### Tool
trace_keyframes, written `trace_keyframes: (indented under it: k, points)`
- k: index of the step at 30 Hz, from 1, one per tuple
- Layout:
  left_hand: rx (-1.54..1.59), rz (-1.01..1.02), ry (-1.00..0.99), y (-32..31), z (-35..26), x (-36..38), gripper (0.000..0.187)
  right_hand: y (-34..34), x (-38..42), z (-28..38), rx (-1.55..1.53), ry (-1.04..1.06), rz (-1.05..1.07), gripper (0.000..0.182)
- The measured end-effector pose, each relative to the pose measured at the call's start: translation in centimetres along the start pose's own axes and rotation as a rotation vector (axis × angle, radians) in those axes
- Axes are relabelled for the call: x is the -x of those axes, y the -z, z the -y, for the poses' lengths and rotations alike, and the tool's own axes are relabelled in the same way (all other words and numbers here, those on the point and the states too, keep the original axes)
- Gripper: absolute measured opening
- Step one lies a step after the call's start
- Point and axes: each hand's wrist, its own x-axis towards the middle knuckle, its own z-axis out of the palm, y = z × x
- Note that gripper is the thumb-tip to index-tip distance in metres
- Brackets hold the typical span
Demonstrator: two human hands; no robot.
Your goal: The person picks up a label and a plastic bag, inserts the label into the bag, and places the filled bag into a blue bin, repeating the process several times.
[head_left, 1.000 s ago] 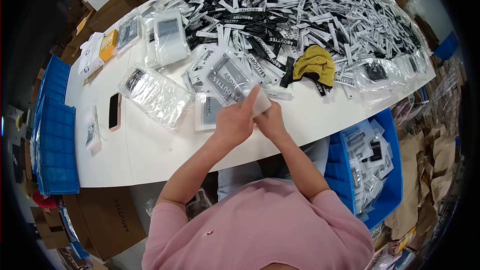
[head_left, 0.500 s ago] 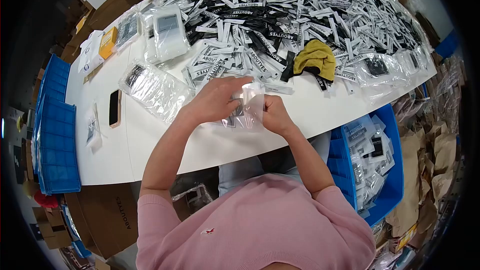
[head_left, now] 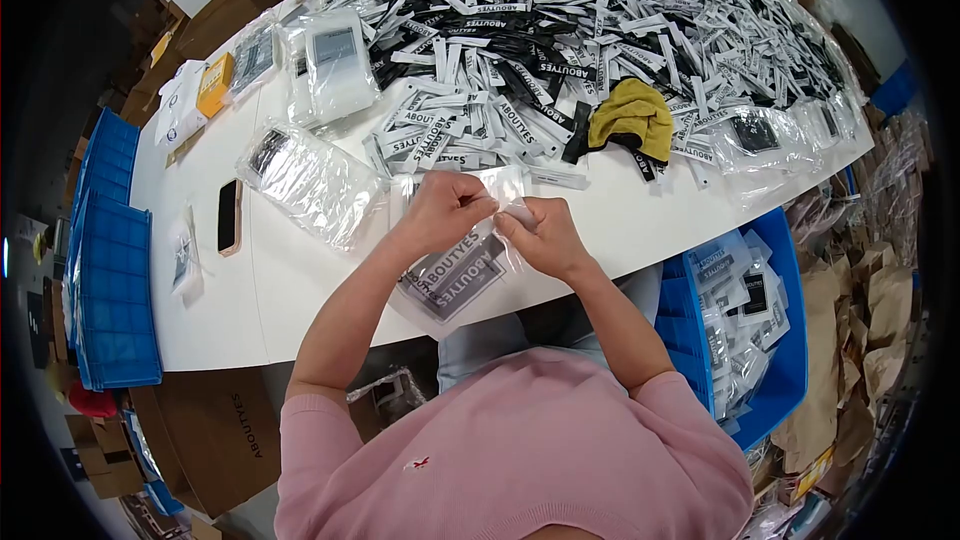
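A clear plastic bag [head_left: 462, 280] with a grey panel and ABOUTYES lettering hangs tilted over the near edge of the table. Pinched at its upper edge, the bag is held by my left hand [head_left: 443, 212], whose thumb and fingertips are pressed together. Right beside it, my right hand [head_left: 546, 238] grips the same edge between thumb and curled fingers. Just beyond my hands lies a small group of white ABOUTYES strips [head_left: 430, 125]. A stack of clear bags [head_left: 315, 185] rests to the left of my left hand.
A large heap of black and white strips [head_left: 600, 25] covers the table's far side, with a yellow cloth [head_left: 632, 120] at its front. A phone [head_left: 230, 217] lies at left. On the right, a blue bin [head_left: 790, 340] holds filled bags. Blue crates [head_left: 115, 280] stand left.
The bag has swung down toward me, its printed side now showing. My left hand has closed from spread fingers to a pinch, and my right hand has turned beside it.
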Motion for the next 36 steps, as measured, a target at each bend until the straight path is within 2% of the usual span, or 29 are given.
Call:
trace_keyframes:
  k: [4,5,6,7,8,10,12,14,15,17,18,19,21,22,24,25,26,27,28,30,32,34,36]
  points:
    - [-0.003,-0.104,0.074,0.6,0.1,0.2,0.018,0.5,0.3,0.7,-0.042,0.033,-0.059,0.016]
    - [-0.170,-0.151,-0.104,0.8,-0.1,0.2,0.013,0.5,0.3,0.5,-0.041,0.033,-0.060,0.016]
    - [-0.335,-0.197,-0.282,0.9,-0.1,0.3,0.008,0.5,0.4,0.2,0.096,0.140,-0.079,0.015]
    - [-0.536,-0.094,-0.413,1.0,-0.1,0.4,0.004,0.5,0.5,0.1,0.234,0.245,-0.094,0.014]
    - [-0.533,-0.096,-0.408,0.6,-0.3,0.5,0.004,0.2,0.7,0.2,0.234,0.243,-0.087,0.014]
    - [-0.876,0.127,-0.448,-0.3,-1.5,0.6,0.005,-0.3,0.8,0.9,0.328,0.300,-0.092,0.012]
    - [-0.800,0.113,-0.447,-0.5,-1.3,0.6,0.006,0.5,1.4,1.2,0.295,0.261,-0.057,0.011]
    - [-0.648,0.216,-0.275,-0.6,-1.0,0.7,0.008,2.0,2.5,0.6,0.240,0.216,-0.034,0.010]
    - [-0.648,0.217,-0.280,-0.5,-0.4,0.8,0.008,3.4,3.3,0.0,0.220,0.215,-0.039,0.010]
    - [-0.448,0.133,-0.063,0.4,1.6,1.2,0.011,9.0,5.8,-1.7,0.267,0.040,-0.039,0.010]
    - [-0.509,0.077,-0.001,1.1,2.9,1.7,0.012,12.5,7.7,-3.0,0.220,-0.042,-0.105,0.013]
    - [-0.507,0.075,-0.002,2.0,4.3,2.6,0.012,16.6,10.0,-3.7,0.339,-0.191,-0.128,0.019]
    - [-0.442,0.083,0.071,2.9,6.2,3.9,0.012,23.6,14.9,-7.0,0.730,-0.377,-0.309,0.020]
    - [-0.436,0.084,0.073,2.6,6.0,4.0,0.012,23.7,14.8,-6.4,0.734,-0.381,-0.306,0.020]
    - [-0.432,0.114,0.125,1.4,5.5,3.9,0.034,23.9,14.3,-5.2,1.176,-0.248,-0.773,0.020]
    - [-0.431,0.117,0.121,0.4,5.6,3.3,0.034,22.3,12.1,-4.7,0.906,-0.206,-0.783,0.020]
    - [-0.526,0.101,-0.003,-0.9,5.9,2.5,0.046,19.7,9.0,-4.3,0.633,-0.160,-0.786,0.021]
    - [-0.623,0.083,-0.127,-2.0,5.7,1.6,0.059,17.3,6.6,-4.9,0.599,-0.114,-0.621,0.019]
    - [-0.639,0.120,-0.066,-2.7,4.9,1.0,0.072,14.5,4.0,-5.7,0.436,-0.025,-0.476,0.017]
    - [-0.677,0.094,-0.066,-3.8,4.9,0.3,0.073,9.1,-1.0,-7.3,0.452,0.231,-0.359,0.021]
    - [-0.714,0.072,-0.060,-4.2,5.7,0.4,0.074,5.4,-4.5,-7.2,0.718,0.244,-0.305,0.020]
    - [-0.658,0.016,-0.148,-3.7,6.8,1.2,0.071,3.2,-6.1,-6.7,0.800,0.009,-0.107,0.022]
    - [-0.641,-0.026,-0.212,-3.0,7.9,2.4,0.068,2.8,-6.1,-6.9,0.769,0.041,-0.118,0.017]
